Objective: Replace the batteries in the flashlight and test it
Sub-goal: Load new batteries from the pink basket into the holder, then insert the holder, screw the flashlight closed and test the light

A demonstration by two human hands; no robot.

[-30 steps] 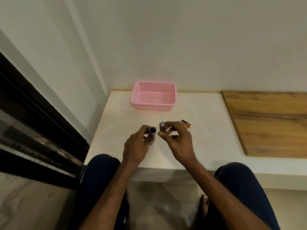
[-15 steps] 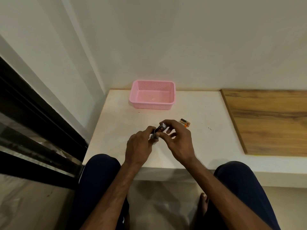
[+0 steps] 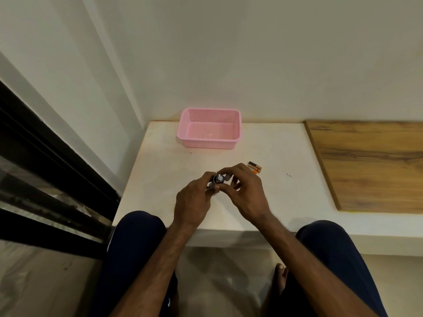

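Observation:
My left hand (image 3: 193, 203) grips a small grey flashlight body (image 3: 212, 184), mostly hidden by the fingers. My right hand (image 3: 245, 195) pinches a dark round piece (image 3: 219, 178), either the battery holder or the end cap, against the body's upper end; its grey face points at the camera. Both hands hover just above the white ledge (image 3: 160, 179). Two or three loose black-and-orange batteries (image 3: 254, 166) lie on the ledge just behind my right fingers.
An empty-looking pink mesh basket (image 3: 209, 143) stands at the back against the wall. A wooden board (image 3: 370, 163) covers the ledge on the right. A dark window frame (image 3: 45, 161) runs along the left. My knees are below the ledge's front edge.
The right hand carried the dark piece leftward to the open end of the flashlight body in my left hand. The two parts were apart before and now meet.

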